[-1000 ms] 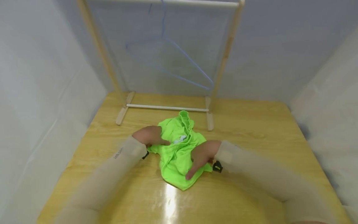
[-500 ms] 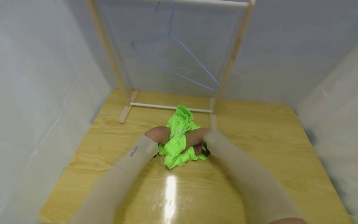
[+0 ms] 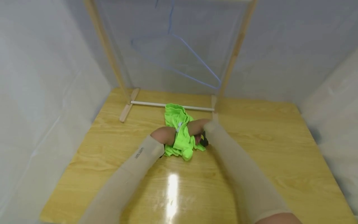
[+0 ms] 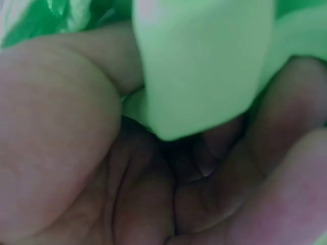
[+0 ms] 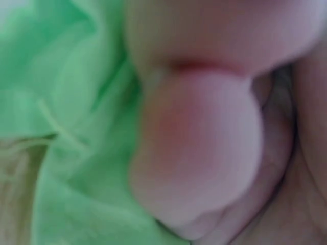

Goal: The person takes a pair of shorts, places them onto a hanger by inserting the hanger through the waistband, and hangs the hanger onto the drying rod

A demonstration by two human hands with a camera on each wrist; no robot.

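Note:
A bright green garment [image 3: 179, 132] lies bunched on the wooden table [image 3: 263, 149], its far end near the rack's lower rod. My left hand [image 3: 165, 135] grips its left side; in the left wrist view the green cloth [image 4: 204, 66] sits inside my curled fingers [image 4: 286, 204]. My right hand [image 3: 197, 129] grips the right side, and the right wrist view shows curled fingers [image 5: 199, 148] against green fabric [image 5: 66, 127]. Both hands are close together with the garment squeezed between them.
A small wooden clothes rack [image 3: 112, 62] stands at the table's far end, with a white lower rod [image 3: 145, 103]. A blue wire hanger [image 3: 193, 65] hangs from its top. White walls close in the table on the left, right and back.
Both hands have come together and moved away from me toward the rack. The garment, spread out a second ago, is now gathered into a tighter bunch between them.

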